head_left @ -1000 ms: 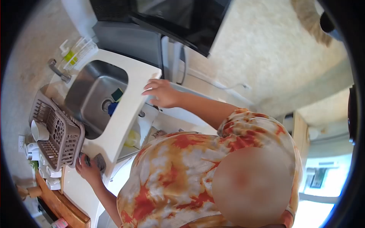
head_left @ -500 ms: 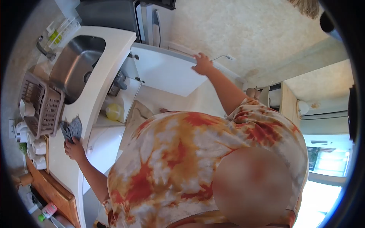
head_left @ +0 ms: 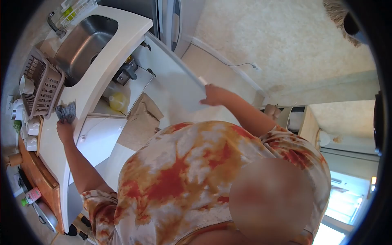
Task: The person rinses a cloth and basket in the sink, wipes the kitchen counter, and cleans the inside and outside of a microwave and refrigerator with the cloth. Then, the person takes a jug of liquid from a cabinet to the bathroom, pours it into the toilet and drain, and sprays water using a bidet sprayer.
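Left hand pinches a gray cloth, bunched on the surface just beside the dish rack. Right hand grips the free edge of the open cabinet door, far fingertips hidden. Door likely best steered by that edge, fingers clear of the hinges; cloth kept gathered. Yellow jug inside the cabinet, below the sink. Brown sheet on floor could catch feet; gray appliance near the door may limit its swing.

Cloth grey, perhaps mottled; cabinet door white; shirt tie-dyed red, ochre, white.
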Available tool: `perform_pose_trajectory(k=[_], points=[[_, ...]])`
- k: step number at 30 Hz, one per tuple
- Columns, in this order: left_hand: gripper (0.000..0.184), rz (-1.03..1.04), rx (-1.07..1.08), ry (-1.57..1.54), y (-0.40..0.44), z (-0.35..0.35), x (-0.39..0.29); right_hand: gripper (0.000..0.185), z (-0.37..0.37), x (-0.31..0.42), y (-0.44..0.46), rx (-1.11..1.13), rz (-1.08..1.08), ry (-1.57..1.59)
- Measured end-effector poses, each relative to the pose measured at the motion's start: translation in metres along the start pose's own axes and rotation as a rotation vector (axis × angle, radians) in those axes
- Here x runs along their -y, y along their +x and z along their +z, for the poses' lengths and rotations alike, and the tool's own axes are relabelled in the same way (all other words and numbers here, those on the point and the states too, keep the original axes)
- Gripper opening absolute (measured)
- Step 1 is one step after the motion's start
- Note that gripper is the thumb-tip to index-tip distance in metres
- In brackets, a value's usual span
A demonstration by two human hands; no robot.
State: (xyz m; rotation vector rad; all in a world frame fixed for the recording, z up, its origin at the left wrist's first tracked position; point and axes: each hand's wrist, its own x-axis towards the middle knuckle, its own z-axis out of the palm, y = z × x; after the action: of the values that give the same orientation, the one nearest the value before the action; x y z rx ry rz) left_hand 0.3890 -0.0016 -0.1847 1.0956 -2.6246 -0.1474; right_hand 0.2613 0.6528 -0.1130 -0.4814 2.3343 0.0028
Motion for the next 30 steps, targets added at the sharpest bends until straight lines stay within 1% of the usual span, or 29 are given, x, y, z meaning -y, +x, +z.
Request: perform_pose_trajectory(k=[1,2,3,4,5,6,7,8,9,10,11,12,13,14,15,16,17,19,20,22,26,28,29,30], points=[[0.050,0.020,0.042,-0.027,0.002,-0.003,-0.008,0.064,0.007,-0.001,-0.004,0.013,-0.060,0.136],[0.050,0.007,0.040,-0.022,0.001,-0.003,-0.017,0.065,0.016,-0.007,-0.008,0.066,-0.176,0.358],[0.049,-0.024,0.075,-0.176,-0.001,-0.007,-0.031,0.066,0.024,-0.014,-0.010,0.120,-0.295,0.581],[0.049,-0.053,0.104,-0.330,-0.005,-0.013,-0.049,0.066,0.029,-0.021,-0.013,0.125,-0.311,0.574],[0.049,-0.062,0.092,-0.320,-0.010,-0.016,-0.068,0.067,0.033,-0.029,-0.016,0.182,-0.311,0.750],[0.049,-0.077,0.178,-0.481,-0.019,-0.020,-0.096,0.067,0.038,-0.039,-0.018,0.239,-0.306,0.926],[0.050,-0.085,0.262,-0.645,-0.033,-0.027,-0.124,0.067,0.045,-0.053,-0.017,0.236,-0.319,0.923],[0.050,-0.077,0.249,-0.646,-0.050,-0.037,-0.156,0.066,0.053,-0.069,-0.014,0.194,-0.258,0.838],[0.043,-0.238,0.352,-0.776,-0.068,-0.049,-0.193,0.065,0.060,-0.085,-0.012,0.146,-0.193,0.757],[0.039,-0.395,0.459,-0.908,-0.084,-0.058,-0.230,0.060,0.064,-0.100,-0.014,0.106,-0.166,0.753],[0.033,-0.405,0.461,-1.070,-0.099,-0.060,-0.259,0.060,0.055,-0.111,-0.018,0.079,-0.169,0.757],[0.032,-0.425,0.428,-1.200,-0.114,-0.062,-0.287,0.060,0.041,-0.119,-0.024,0.037,-0.171,0.789],[0.030,-0.444,0.532,-1.290,-0.129,-0.072,-0.309,0.060,0.030,-0.128,-0.029,-0.007,-0.173,0.823],[0.028,-0.418,0.575,-1.403,-0.138,-0.066,-0.324,0.060,0.019,-0.136,-0.029,-0.043,-0.175,0.831],[0.028,-0.398,0.539,-1.429,-0.152,-0.071,-0.346,0.061,0.004,-0.144,-0.028,-0.109,-0.212,0.954],[0.027,-0.344,0.619,-1.397,-0.156,-0.064,-0.352,0.062,-0.012,-0.150,-0.027,-0.175,-0.256,1.071],[0.026,-0.274,0.651,-1.308,-0.166,-0.072,-0.364,0.062,-0.027,-0.154,-0.028,-0.209,-0.268,1.064],[0.027,-0.129,0.706,-1.241,-0.174,-0.070,-0.374,0.061,-0.057,-0.156,-0.025,-0.315,-0.345,1.123],[0.028,-0.058,0.750,-1.175,-0.176,-0.068,-0.374,0.061,-0.070,-0.154,-0.023,-0.335,-0.359,1.114],[0.030,0.015,0.787,-1.168,-0.181,-0.061,-0.374,0.058,-0.092,-0.146,-0.016,-0.340,-0.366,1.163],[0.031,-0.002,0.809,-1.112,-0.192,-0.076,-0.381,0.058,-0.143,-0.112,0.011,-0.348,-0.390,1.121],[0.029,-0.046,0.900,-1.087,-0.182,-0.070,-0.380,0.049,-0.168,-0.093,0.038,-0.547,-0.589,1.068],[0.029,-0.038,0.895,-1.090,-0.177,-0.061,-0.380,0.049,-0.177,-0.086,0.055,-0.555,-0.594,1.066],[0.027,-0.038,0.900,-1.124,-0.171,-0.050,-0.381,0.046,-0.182,-0.080,0.078,-0.531,-0.666,1.010]])
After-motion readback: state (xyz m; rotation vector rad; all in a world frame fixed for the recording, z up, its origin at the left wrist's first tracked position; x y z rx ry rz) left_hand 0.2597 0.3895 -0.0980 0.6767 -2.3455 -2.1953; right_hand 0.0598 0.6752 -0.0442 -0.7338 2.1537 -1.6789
